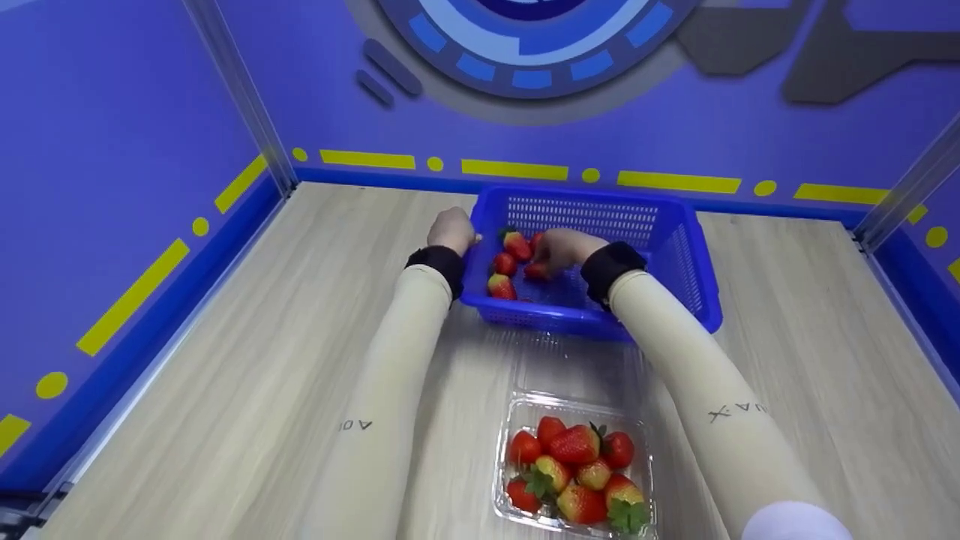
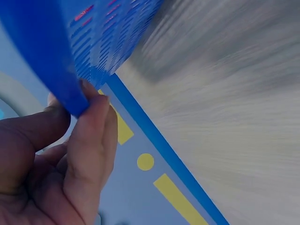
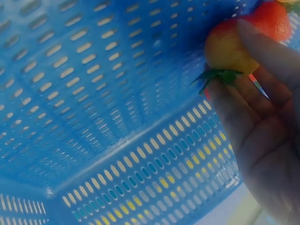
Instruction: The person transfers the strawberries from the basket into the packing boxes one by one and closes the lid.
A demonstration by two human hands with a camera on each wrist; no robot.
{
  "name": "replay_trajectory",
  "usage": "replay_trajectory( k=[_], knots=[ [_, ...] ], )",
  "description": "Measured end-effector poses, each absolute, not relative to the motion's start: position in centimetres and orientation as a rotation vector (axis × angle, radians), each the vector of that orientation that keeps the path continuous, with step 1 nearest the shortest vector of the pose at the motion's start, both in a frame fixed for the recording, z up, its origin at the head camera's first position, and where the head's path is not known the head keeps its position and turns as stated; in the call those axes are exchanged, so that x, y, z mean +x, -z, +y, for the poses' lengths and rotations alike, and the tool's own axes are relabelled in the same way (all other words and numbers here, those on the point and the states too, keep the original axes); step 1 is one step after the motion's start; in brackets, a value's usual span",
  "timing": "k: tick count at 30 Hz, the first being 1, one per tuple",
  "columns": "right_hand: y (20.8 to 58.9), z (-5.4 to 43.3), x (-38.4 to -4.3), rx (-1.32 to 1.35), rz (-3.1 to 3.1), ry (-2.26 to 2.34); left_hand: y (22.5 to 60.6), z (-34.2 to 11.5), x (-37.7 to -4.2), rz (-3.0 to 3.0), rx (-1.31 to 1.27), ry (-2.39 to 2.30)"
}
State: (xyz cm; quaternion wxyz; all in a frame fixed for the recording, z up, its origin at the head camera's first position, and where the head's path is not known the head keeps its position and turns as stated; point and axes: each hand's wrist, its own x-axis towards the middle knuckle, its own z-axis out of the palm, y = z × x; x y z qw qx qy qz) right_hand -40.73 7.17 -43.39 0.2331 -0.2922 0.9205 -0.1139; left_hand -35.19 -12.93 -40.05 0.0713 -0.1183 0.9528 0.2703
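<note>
Between thumb and fingers, my right hand (image 1: 566,249) holds a strawberry (image 3: 229,49) inside the blue basket; its green leaves and pale yellow shoulder show in the right wrist view. My left hand (image 1: 451,229) pinches the left rim of the blue plastic basket (image 1: 585,322), as the left wrist view (image 2: 89,136) confirms. Several other strawberries (image 1: 502,286) lie along the basket's left side, close to the right hand. In front of the basket, a clear plastic box (image 1: 504,480) contains several strawberries (image 1: 576,445), some with leaves up.
A wood-grain table (image 1: 300,360) carries the basket and the box. Blue panels with yellow marks (image 1: 514,170) stand behind and on both sides. The box's transparent lid (image 1: 577,367) lies folded back toward the basket.
</note>
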Motion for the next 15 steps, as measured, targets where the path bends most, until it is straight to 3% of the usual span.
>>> replay_trajectory(
  k=[15],
  knots=[
    [40.5, 9.5, -40.9, -0.801, 2.554, 0.525, 41.2, -15.0, -35.4, 2.582, -0.391, -1.305]
  ],
)
